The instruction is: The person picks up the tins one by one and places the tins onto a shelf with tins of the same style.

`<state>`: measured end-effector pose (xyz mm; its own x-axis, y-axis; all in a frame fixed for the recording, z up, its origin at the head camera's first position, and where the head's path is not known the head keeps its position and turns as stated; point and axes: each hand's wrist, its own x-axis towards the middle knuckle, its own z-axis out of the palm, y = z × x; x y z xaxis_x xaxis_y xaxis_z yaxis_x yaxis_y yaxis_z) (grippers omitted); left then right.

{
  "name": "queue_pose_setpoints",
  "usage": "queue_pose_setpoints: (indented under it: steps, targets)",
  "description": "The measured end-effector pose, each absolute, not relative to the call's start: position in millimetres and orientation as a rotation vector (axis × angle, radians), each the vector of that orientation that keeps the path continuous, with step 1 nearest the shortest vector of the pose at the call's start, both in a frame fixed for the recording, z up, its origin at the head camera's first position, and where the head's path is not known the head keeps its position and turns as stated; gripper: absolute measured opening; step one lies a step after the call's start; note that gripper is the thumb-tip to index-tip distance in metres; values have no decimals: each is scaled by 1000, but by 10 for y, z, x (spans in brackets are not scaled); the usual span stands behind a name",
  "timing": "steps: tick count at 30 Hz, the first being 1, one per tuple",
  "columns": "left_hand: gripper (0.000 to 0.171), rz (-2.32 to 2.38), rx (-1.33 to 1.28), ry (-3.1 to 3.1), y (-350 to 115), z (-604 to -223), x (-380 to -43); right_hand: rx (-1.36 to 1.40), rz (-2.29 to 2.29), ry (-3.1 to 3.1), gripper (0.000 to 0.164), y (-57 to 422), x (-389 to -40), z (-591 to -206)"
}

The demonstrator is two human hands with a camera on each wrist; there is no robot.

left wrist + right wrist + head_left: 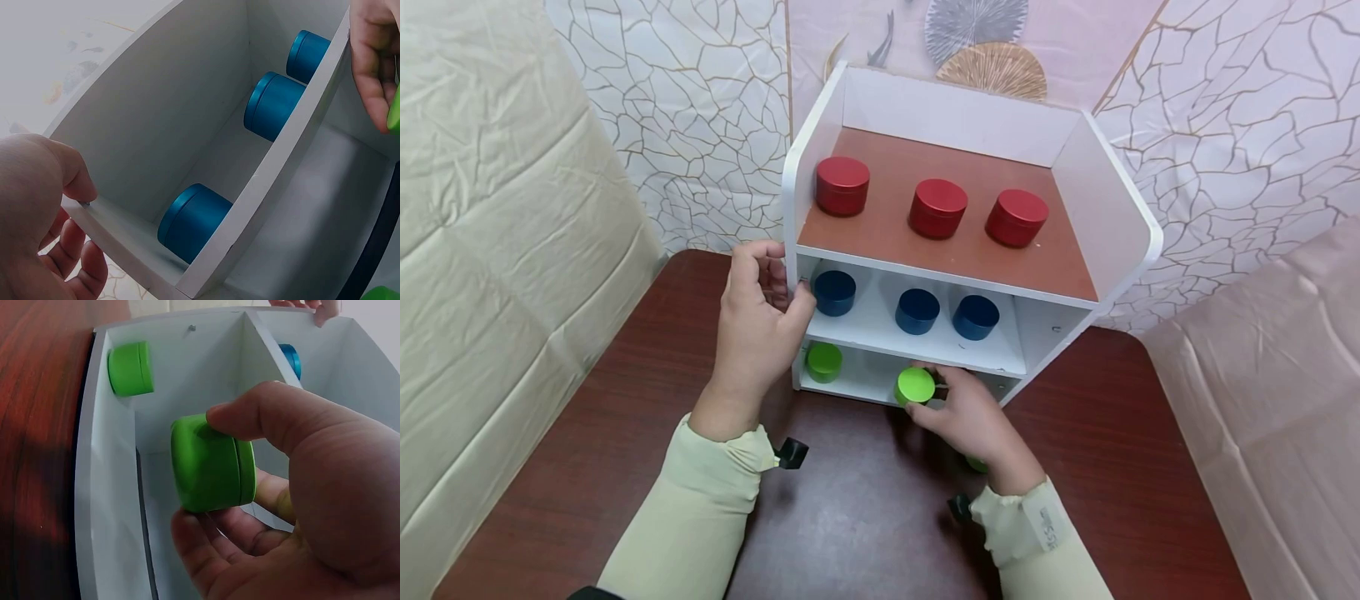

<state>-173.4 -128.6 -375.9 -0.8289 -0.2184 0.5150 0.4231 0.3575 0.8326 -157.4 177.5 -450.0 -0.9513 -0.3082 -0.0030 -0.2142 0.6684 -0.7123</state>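
Observation:
My left hand [756, 321] grips the left side panel [791, 208] of a white shelf unit, thumb on the inner face and fingers curled outside. My right hand [966, 412] pinches a round green tin [915, 387] at the front of the bottom compartment. In the right wrist view this tin [209, 465] is between thumb and fingers, in front of the compartment's opening. Another green tin [824, 362] stands at the left end of the bottom shelf. A third green tin [976, 464] shows partly beneath my right wrist, mostly hidden.
Three blue tins, one at the left [834, 293], stand on the middle shelf. Three red tins, one in the centre [938, 208], stand on the brown top. The unit is on a dark wooden table [842, 500], with cloth [497, 208] hanging around it.

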Motion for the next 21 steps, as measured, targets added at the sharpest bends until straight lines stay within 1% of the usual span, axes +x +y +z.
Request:
queue_pose_setpoints:
  steps: [4,11,16,21]
  targets:
    - [43,-1503,-179,-2066,-1286,-3760,-1735,-411,-1163,2738,51,1731,-1629,-4526]
    - [44,-1508,-185,-2069,-1290,-3750,-1733,-432,-1135,2772,63,1657,-1740,-4576]
    - [44,-1506,-186,-2066,-1294,-3745,-1732,-511,-1094,2807,64,1617,-1817,-4609]
    - [43,-1505,-191,-2067,-1296,-3745,-1735,-495,-1091,2791,63,1597,-1848,-4645]
